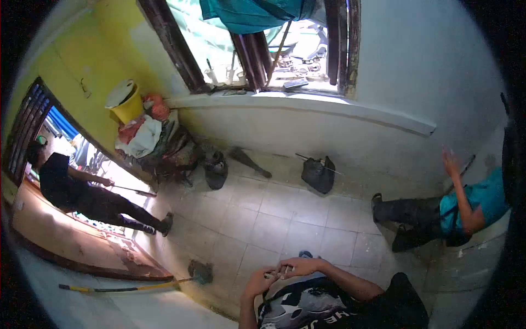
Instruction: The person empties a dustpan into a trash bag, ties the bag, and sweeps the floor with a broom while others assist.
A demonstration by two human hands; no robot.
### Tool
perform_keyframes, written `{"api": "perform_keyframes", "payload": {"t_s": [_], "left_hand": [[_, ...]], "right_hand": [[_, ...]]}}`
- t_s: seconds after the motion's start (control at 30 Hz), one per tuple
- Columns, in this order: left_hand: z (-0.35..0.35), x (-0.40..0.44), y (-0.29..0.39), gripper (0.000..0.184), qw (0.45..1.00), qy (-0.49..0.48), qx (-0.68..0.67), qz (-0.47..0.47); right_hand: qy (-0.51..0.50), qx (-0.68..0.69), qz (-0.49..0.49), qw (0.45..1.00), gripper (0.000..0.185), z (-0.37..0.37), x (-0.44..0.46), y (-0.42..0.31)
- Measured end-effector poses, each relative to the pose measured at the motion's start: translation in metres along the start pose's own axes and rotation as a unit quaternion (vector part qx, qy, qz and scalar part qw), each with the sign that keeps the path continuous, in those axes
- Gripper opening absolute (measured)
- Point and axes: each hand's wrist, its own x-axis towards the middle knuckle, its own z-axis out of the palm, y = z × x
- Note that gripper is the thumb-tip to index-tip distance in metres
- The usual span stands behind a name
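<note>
Left hand (259, 280) meeting right hand (299, 266) before printed shirt (309, 307); grip too indistinct to tell narrow from holding; best done gently, in clear view.

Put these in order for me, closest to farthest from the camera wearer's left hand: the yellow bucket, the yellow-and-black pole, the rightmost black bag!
From the left hand, in the head view:
1. Yellow-and-black pole: off to the left.
2. Rightmost black bag: ahead, on the floor.
3. Yellow bucket: far left corner, atop a pile.
</note>
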Motion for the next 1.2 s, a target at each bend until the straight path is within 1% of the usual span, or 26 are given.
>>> {"api": "perform_keyframes", "payload": {"t_s": [0.03,0.07,0.13,0.17,0.23,0.27,0.33,0.37,0.43,0.5,0.57,0.67,0.73,0.77,0.83,0.87,0.93,0.97,1.03,1.07,1.13,1.17,1.2], "left_hand": [[-0.001,0.012,0.008,0.041,1.0,-0.005,0.004,0.011],[-0.002,0.028,0.017,0.041,1.0,-0.009,0.003,0.012],[0.002,0.055,0.028,0.037,0.998,-0.033,-0.027,0.053],[0.005,0.067,0.033,0.037,0.997,-0.035,-0.031,0.053],[0.005,0.082,0.042,0.033,0.996,-0.03,-0.022,0.084],[0.005,0.086,0.047,0.033,0.996,-0.033,-0.025,0.08],[-0.001,0.096,0.066,0.033,0.997,-0.06,0.009,0.045],[-0.002,0.104,0.067,0.033,0.997,-0.061,0.006,0.043],[-0.005,0.117,0.06,0.036,0.997,-0.068,0.004,0.032],[-0.002,0.136,0.038,0.037,0.996,-0.073,-0.017,0.042],[-0.015,0.162,0.034,0.037,0.995,-0.075,-0.038,0.058],[-0.047,0.205,0.038,0.038,0.993,-0.084,-0.035,0.075],[-0.075,0.238,0.037,0.037,0.987,-0.112,-0.101,0.062],[-0.089,0.25,0.032,0.037,0.988,-0.101,-0.106,0.053],[-0.124,0.296,0.034,0.036,0.981,-0.115,-0.12,0.103],[-0.143,0.313,0.042,0.036,0.984,-0.081,-0.131,0.094],[-0.187,0.335,0.059,0.031,0.985,-0.09,-0.043,0.139],[-0.207,0.339,0.061,0.031,0.989,-0.057,-0.054,0.126],[-0.247,0.355,0.065,0.034,0.976,-0.073,-0.057,0.197],[-0.264,0.361,0.067,0.034,0.978,-0.051,-0.07,0.19],[-0.288,0.376,0.067,0.034,0.976,-0.057,-0.075,0.199],[-0.295,0.391,0.06,0.034,0.975,-0.059,-0.09,0.194],[-0.311,0.384,0.078,0.032,0.982,-0.044,-0.087,0.16]], "right_hand": [[0.034,0.001,-0.027,0.999,0.043,-0.008,-0.004,0.005],[0.036,0.002,-0.023,0.999,0.043,-0.02,-0.008,0.01],[0.036,0.029,0.043,0.998,0.041,-0.047,-0.02,0.002],[0.036,0.03,0.047,0.998,0.041,-0.055,-0.023,0.013],[0.048,0.128,0.054,0.989,0.041,-0.066,-0.024,0.029],[0.046,0.131,0.058,0.989,0.041,-0.069,-0.026,0.034],[0.062,0.185,0.061,0.979,0.042,-0.086,-0.03,0.023],[0.061,0.187,0.064,0.978,0.042,-0.091,-0.027,0.033],[0.071,0.169,0.014,0.983,0.043,-0.098,-0.018,0.049],[0.066,0.16,0.028,0.985,0.044,-0.11,-0.01,0.047],[0.063,0.143,0.042,0.987,0.045,-0.131,0.004,0.048],[0.075,0.155,0.075,0.982,0.045,-0.162,0.034,0.06],[0.083,0.169,0.095,0.977,0.045,-0.193,0.057,0.046],[0.069,0.17,0.093,0.979,0.045,-0.2,0.071,0.041],[0.114,0.095,0.118,0.982,0.042,-0.245,0.103,0.035],[0.081,0.083,0.108,0.987,0.042,-0.269,0.12,0.032],[0.123,0.137,0.117,0.976,0.038,-0.302,0.153,0.019],[0.09,0.127,0.108,0.982,0.038,-0.315,0.17,0.009],[0.13,0.097,0.098,0.982,0.036,-0.346,0.199,-0.011],[0.105,0.087,0.098,0.986,0.036,-0.359,0.212,-0.027],[0.129,0.081,0.086,0.985,0.035,-0.379,0.234,-0.054],[0.134,0.115,0.088,0.98,0.034,-0.386,0.244,-0.047],[0.117,0.113,0.094,0.982,0.034,-0.387,0.252,-0.042]]}}
